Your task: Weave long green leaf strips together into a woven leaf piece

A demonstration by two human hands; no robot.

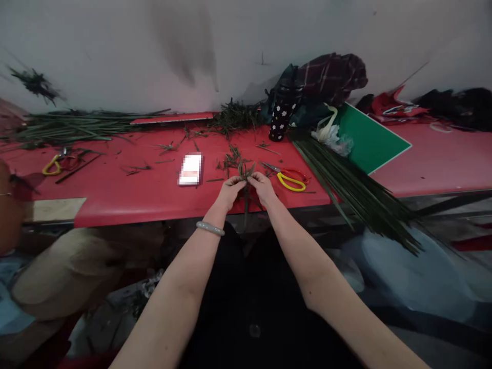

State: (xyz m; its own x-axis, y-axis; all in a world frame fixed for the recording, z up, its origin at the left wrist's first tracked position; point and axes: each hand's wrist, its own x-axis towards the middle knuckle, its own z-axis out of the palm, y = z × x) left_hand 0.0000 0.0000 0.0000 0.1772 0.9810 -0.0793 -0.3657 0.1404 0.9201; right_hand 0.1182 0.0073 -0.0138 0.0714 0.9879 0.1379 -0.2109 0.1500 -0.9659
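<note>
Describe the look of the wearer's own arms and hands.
Both forearms are bare, with no sleeve in view. A pale, greyish-green bangle, smooth and rounded, circles the left wrist. The left hand and right hand wear no gloves.

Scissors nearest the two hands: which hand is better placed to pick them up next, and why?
Right, I would judge: the scissors lie just beyond the right hand, on its outer side, while the left hand is farther away. Both hands hold green strips.

Two hands, two scissors, one phone, one tumbler, one green board.
</note>
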